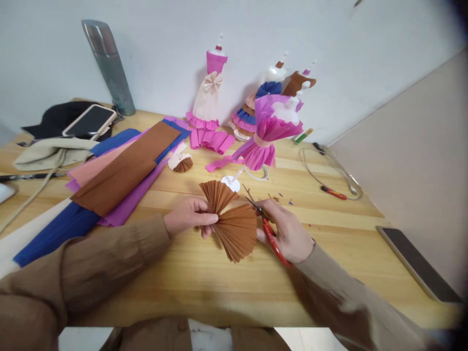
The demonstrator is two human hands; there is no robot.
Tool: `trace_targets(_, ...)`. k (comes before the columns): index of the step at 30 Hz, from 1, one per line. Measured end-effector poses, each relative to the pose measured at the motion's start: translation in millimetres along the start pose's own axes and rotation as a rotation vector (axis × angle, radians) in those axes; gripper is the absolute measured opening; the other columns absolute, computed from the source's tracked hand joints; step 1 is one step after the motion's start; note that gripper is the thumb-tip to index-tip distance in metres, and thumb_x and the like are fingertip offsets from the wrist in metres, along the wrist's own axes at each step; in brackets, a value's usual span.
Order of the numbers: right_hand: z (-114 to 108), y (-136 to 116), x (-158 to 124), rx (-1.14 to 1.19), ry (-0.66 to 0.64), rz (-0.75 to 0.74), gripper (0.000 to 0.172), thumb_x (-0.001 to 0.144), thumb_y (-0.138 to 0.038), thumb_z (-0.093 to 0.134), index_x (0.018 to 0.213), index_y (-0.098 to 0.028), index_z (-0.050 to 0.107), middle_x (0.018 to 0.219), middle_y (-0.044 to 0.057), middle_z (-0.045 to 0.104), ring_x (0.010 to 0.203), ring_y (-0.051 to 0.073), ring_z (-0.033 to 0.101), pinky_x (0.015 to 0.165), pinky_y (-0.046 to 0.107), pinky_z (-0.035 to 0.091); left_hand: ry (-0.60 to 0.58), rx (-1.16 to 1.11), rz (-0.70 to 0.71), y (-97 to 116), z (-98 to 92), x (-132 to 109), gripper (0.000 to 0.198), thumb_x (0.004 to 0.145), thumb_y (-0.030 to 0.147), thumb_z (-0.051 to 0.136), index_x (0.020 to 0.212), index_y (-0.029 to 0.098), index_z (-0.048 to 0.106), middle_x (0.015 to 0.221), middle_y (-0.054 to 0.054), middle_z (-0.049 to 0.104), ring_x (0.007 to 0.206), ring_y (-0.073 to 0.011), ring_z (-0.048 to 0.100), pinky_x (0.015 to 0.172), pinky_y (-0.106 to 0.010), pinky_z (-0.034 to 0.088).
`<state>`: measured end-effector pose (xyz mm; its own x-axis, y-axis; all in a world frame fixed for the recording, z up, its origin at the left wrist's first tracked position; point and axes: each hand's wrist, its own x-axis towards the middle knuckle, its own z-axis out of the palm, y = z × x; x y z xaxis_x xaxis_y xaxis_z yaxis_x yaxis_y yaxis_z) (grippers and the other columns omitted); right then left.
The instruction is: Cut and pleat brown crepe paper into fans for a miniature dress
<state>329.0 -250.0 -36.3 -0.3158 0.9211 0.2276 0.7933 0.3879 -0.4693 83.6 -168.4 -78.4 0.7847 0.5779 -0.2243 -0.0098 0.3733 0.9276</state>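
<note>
Between my hands is a pleated brown paper fan [237, 229], spread into two parts that meet at a narrow middle. My left hand [195, 217] pinches that middle from the left. My right hand [288, 231] is wrapped round red-handled scissors [271, 239], whose blades are parted and point up and to the left, beside the fan's right edge. Just beyond the fan is the white round base [230, 184] of a small stand wearing a pink and purple paper dress [266, 131]. A small cream and brown pleated piece [183, 164] lies to the left.
Stacked coloured paper strips [124, 170] cover the table's left. Dressed paper forms [212, 92] stand along the wall near a tall bottle [113, 73]. A phone [89, 122] lies at the back left, a dark-screened device [417, 263] at the right, and a cable [309, 170] at the back right.
</note>
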Motion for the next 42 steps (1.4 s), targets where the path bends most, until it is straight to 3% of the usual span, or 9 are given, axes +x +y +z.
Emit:
trace_targets(5, 1.0, -6.1, 6.7, -0.046, 0.041, -0.106, 0.034, 0.085, -0.042, 0.056, 0.107, -0.017, 0.054, 0.084, 0.008, 0.059, 0.069, 0.019, 0.055, 0.060, 0.031, 0.046, -0.004, -0.021, -0.005, -1.7, -0.9, 0.2, 0.046, 0.060, 0.054, 0.079, 0.064, 0.011, 0.063, 0.051, -0.002, 0.064, 0.041, -0.0100, 0.057, 0.043, -0.020, 0.044)
trace_targets(17, 0.6, -12.6, 9.3, -0.201, 0.110, -0.167, 0.022, 0.083, -0.026, 0.053, 0.103, -0.017, 0.056, 0.076, 0.004, 0.056, 0.059, 0.015, 0.051, 0.053, 0.026, 0.043, -0.040, -0.015, -0.039, 2.1, 1.2, -1.0, 0.049, 0.057, 0.056, 0.080, 0.064, 0.010, 0.063, 0.051, -0.002, 0.064, 0.041, -0.0092, 0.057, 0.043, -0.019, 0.045)
trace_targets(25, -0.6, -11.2, 8.3, -0.228, 0.082, -0.130, 0.021, 0.083, -0.023, 0.052, 0.103, -0.017, 0.057, 0.076, 0.004, 0.058, 0.057, 0.014, 0.051, 0.054, 0.026, 0.044, -0.053, -0.006, -0.052, 2.8, 1.3, -1.7, 0.049, 0.057, 0.056, 0.080, 0.063, 0.011, 0.062, 0.051, -0.002, 0.064, 0.042, -0.0092, 0.057, 0.044, -0.019, 0.045)
trace_targets(42, 3.8, -6.8, 4.0, -0.319, 0.176, -0.154, 0.021, 0.084, -0.024, 0.050, 0.103, -0.018, 0.056, 0.077, 0.005, 0.056, 0.062, 0.017, 0.052, 0.055, 0.028, 0.042, -0.043, -0.011, -0.057, 4.7, 1.1, -2.1, 0.049, 0.057, 0.056, 0.081, 0.064, 0.010, 0.063, 0.052, -0.002, 0.064, 0.043, -0.0096, 0.057, 0.045, -0.020, 0.046)
